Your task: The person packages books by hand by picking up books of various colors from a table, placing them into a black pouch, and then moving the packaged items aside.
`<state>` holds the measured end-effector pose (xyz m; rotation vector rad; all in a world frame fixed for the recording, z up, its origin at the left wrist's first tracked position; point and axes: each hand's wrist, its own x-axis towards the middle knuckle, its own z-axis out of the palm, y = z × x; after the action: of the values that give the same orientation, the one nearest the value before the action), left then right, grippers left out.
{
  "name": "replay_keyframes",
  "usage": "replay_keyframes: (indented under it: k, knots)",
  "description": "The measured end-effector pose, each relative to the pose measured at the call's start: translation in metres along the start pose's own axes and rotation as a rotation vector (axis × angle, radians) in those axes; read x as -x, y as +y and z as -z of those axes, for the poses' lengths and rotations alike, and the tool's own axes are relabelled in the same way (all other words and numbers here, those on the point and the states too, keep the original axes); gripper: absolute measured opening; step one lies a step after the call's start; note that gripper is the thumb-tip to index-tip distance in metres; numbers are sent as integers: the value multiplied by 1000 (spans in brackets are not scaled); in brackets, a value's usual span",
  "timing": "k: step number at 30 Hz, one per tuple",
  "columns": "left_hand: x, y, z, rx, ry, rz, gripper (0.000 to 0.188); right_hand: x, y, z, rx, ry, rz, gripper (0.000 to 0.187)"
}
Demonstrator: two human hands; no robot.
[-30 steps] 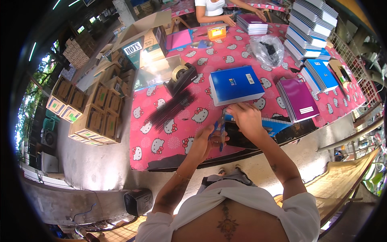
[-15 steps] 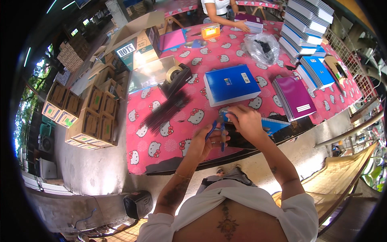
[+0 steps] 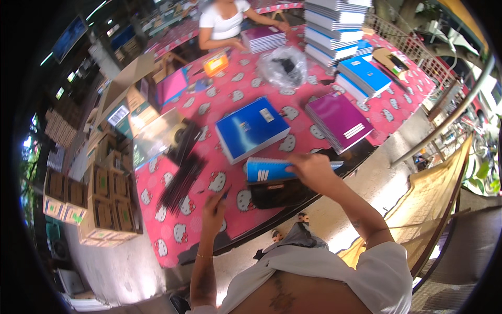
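My left hand (image 3: 213,210) is closed at the near left of the table, beside a bunch of thin black strips (image 3: 180,183). A small, blurred dark and blue tip shows at its fingers, part of the blue-handled pliers. My right hand (image 3: 312,171) grips a light blue spiral notebook (image 3: 266,170) from above; the hand covers its middle. That notebook lies along the back of a black case-like object (image 3: 280,193) at the table's front edge. Beyond it sits a thick dark blue notebook stack (image 3: 251,128), with purple spiral notebooks (image 3: 340,120) to its right.
A tape dispenser (image 3: 183,138) stands beside an open carton (image 3: 125,104). A clear plastic bag (image 3: 283,68) lies farther back, near a tall notebook stack (image 3: 334,31). Across the table, a person (image 3: 225,23) handles purple notebooks (image 3: 263,39). Cartons (image 3: 107,204) are piled at left.
My hands have moved apart: the left went left and nearer with the pliers, while the right came onto the light blue notebook. The whole view has turned toward the right.
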<state>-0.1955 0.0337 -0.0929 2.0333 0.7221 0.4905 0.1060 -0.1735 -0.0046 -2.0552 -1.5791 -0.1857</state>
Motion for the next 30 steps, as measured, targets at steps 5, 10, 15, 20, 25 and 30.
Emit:
replay_keyframes:
  k: [5,10,15,20,25,30]
  knots:
    - [9,-46,-31,-801,327,-244,44,-13,136,109,-345,223,-576,36]
    - [-61,-10,-42,-465,409,-184,42,-23,352,75,-588,308,-590,49]
    - [-127,16,-62,-476,309,-209,39,-11,455,8,-171,55,-705,53]
    - [-162,43,-57,-556,335,-319,38,-24,440,4,-114,76,-642,45]
    - [-223,71,-109,-617,21,-657,39,-13,439,8,52,97,-731,45]
    - [-235,13,-122,-746,-70,-673,34,-19,402,11,208,218,-743,45]
